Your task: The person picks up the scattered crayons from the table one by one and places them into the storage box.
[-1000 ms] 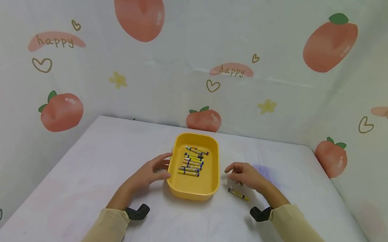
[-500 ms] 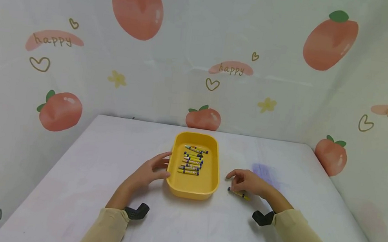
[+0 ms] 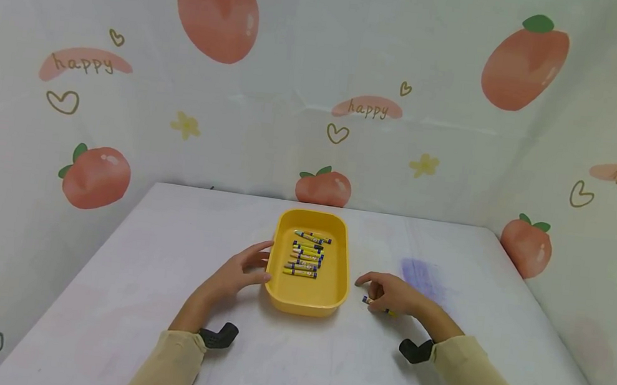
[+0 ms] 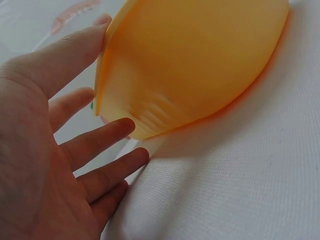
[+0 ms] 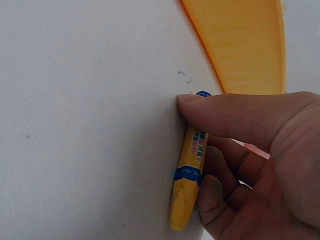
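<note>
A yellow crayon with blue bands lies to the right of the yellow tray. My right hand pinches it, the thumb on one side and curled fingers on the other in the right wrist view. Against the tray's left side rests my left hand, its fingers spread and fairly straight. In the left wrist view the thumb and fingertips touch the tray's wall. Inside the tray several crayons lie roughly side by side, with a couple crossing at the far end.
The table has a white cloth with a purple smudge right of the tray. A white wall sheet printed with peaches rises behind the table's far edge. Black wrist cameras sit on both wrists.
My right hand has come down onto the crayon beside the tray and taken it between thumb and fingers. The left hand stays at the tray's side.
</note>
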Tool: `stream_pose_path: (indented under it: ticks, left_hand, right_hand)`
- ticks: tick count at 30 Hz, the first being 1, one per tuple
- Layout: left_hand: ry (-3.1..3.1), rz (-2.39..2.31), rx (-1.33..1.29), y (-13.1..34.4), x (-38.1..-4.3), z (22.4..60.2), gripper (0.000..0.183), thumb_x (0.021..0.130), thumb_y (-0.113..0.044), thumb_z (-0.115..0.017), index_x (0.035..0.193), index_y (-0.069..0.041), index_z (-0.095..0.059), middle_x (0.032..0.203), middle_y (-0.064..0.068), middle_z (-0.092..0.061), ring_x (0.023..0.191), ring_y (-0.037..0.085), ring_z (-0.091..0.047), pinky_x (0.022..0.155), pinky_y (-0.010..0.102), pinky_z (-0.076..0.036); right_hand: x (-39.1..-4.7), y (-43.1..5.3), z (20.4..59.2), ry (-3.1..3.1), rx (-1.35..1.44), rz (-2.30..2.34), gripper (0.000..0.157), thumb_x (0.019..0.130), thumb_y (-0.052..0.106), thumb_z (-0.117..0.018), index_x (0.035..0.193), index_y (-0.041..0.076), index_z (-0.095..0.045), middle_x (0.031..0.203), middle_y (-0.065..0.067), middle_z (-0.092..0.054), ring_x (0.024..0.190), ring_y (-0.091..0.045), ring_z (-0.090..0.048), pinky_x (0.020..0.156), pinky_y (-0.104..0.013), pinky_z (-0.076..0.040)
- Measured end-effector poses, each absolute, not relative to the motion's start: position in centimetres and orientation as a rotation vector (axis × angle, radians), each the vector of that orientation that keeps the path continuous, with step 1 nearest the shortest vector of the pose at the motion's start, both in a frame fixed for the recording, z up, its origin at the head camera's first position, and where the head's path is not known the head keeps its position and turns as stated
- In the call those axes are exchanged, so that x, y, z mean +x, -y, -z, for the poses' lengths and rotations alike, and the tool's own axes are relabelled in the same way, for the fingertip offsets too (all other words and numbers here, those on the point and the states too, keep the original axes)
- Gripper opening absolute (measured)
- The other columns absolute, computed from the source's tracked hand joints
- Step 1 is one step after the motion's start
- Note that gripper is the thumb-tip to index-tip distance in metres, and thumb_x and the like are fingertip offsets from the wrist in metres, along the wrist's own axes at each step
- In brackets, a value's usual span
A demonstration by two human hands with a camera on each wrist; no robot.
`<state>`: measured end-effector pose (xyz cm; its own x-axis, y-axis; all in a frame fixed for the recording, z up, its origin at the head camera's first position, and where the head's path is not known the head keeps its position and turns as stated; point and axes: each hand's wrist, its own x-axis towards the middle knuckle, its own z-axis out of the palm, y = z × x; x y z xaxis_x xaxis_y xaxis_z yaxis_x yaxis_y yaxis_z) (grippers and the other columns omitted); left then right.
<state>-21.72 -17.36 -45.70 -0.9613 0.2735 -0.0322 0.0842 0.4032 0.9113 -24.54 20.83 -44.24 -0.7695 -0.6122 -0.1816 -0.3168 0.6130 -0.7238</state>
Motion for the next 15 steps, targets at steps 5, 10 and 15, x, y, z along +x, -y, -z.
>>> stream_pose_path:
  ticks: [5,10,15]
  left_hand:
    - [-2.477,-1.593,0.316,17.44,-21.62,45.64,0.073,0.086,-0.033,-0.072,0.150,-0.032,-0.036,0.141,0.006,-0.052,0.128,0.026,-0.049,0.107,0.058,-0.032]
    - [-2.470,-1.608,0.319,17.39,-21.58,45.52,0.073,0.086,-0.032,-0.073,0.150,-0.030,-0.037,0.141,0.007,-0.052,0.127,0.027,-0.049,0.106,0.057,-0.033]
    - [-2.468,-1.610,0.330,17.31,-21.60,45.49,0.073,0.087,-0.031,-0.073,0.150,-0.030,-0.037,0.141,0.007,-0.052,0.127,0.027,-0.049,0.106,0.056,-0.034]
  right_hand:
    - [-24.64,-20.96,44.62,-2.427,-0.744,1.024,0.042,0.084,0.001,-0.072,0.124,0.003,-0.059,0.084,-0.003,-0.056,0.071,-0.018,-0.051,0.061,-0.026,-0.047]
    - [-24.97,-21.35,44.86,-2.448,-0.773,1.103,0.037,0.085,0.001,-0.070,0.120,0.000,-0.061,0.083,-0.002,-0.059,0.069,-0.016,-0.054,0.063,-0.027,-0.049]
    - [-25.29,-21.52,44.62,-2.436,-0.723,1.179,0.030,0.086,-0.001,-0.066,0.117,-0.002,-0.063,0.083,-0.005,-0.062,0.067,-0.017,-0.055,0.061,-0.027,-0.050]
